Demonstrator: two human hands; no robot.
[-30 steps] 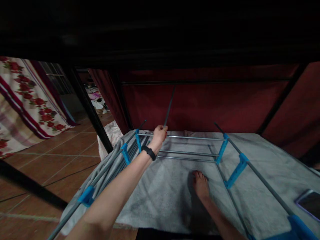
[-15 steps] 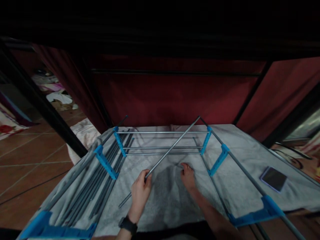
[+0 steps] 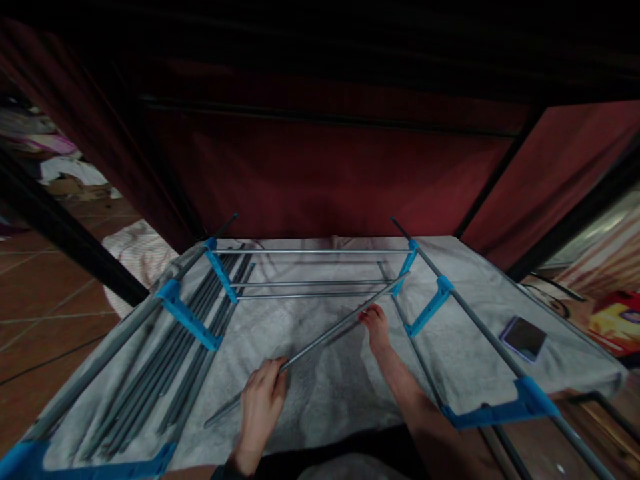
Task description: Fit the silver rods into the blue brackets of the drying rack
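Note:
My left hand [image 3: 261, 403] is closed around a long grey metal rod [image 3: 330, 330] near its lower end. The rod slants up and to the right over a grey blanket [image 3: 320, 400], and its far tip lies near a blue connector [image 3: 406, 265] of a rack frame. The frame's grey cross rods [image 3: 310, 252] span between blue connectors on both sides. A bundle of several loose grey rods [image 3: 165, 380] lies to the left of my hand. My bare foot [image 3: 376, 327] rests on the blanket just right of the held rod. My right hand is out of sight.
A dark phone [image 3: 523, 338] lies on the blanket at the right. Red curtains [image 3: 320, 180] and black posts [image 3: 65, 247] close off the back and sides. Tiled floor [image 3: 30, 320] with a pale cloth [image 3: 135, 247] lies to the left.
My left hand drew the rod back from the far end of the frame towards me and lowered it. The rod now lies flatter, pointing at the right connector. The view turned right.

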